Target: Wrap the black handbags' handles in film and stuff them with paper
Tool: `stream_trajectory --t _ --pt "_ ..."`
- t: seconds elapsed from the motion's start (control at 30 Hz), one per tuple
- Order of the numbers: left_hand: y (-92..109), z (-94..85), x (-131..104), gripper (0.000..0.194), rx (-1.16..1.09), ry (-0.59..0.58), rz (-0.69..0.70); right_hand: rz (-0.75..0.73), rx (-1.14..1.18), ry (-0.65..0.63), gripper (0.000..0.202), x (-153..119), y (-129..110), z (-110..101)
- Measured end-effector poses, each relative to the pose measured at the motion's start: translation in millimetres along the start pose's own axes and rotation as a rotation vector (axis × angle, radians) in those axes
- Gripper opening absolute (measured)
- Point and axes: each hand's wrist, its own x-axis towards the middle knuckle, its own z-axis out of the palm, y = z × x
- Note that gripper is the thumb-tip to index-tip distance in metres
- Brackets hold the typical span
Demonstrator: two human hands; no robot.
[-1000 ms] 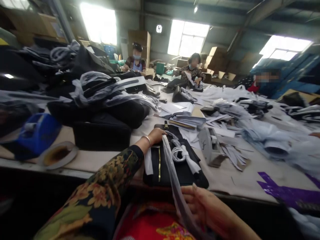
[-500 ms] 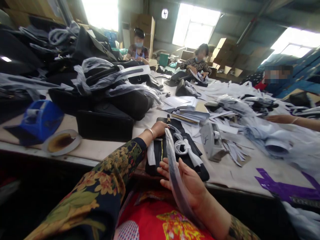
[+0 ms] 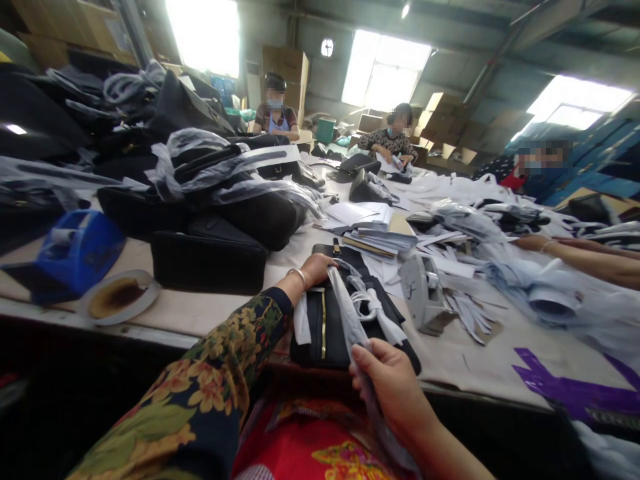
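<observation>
wrapped strap (image 3: pixel 345 310) slants far-left to near-right, partly over the black bag (image 3: pixel 310 348) on the bench (image 3: pixel 193 313) | left hand (image 3: pixel 315 269): fingers pinching its far end | right hand (image 3: pixel 395 383): fingers closed on it, way nearer me

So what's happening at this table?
Both hands are on a long plastic-wrapped strap. The left hand pins its far end at the top of a black bag lying on the table; the right hand grips it lower down, near the table edge. A white-wrapped bundle sits on the bag. A gray tape dispenser stands to the right. Across the table, two people work with their hands.
</observation>
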Motion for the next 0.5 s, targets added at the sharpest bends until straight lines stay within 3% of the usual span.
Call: stream_trajectory --t 0.17,0.27,0.37,0.5 --pt "0 -6.5 -2 0.031 0.014 0.027 0.055 -0.029 0.069 -0.037 0.055 2 3 6" --pt "6 -15.5 -6 0.051 0.029 0.044 0.130 -0.025 0.101 -0.051 0.053 4 4 6" --pt "20 -29.6 -20 0.068 0.116 0.022 0.308 -0.035 0.146 -0.037 0.051 7 5 8" --pt "54 -54.2 -52 0.075 0.296 -0.043 0.565 -0.051 0.192 -0.005 0.050 13 -3 8"
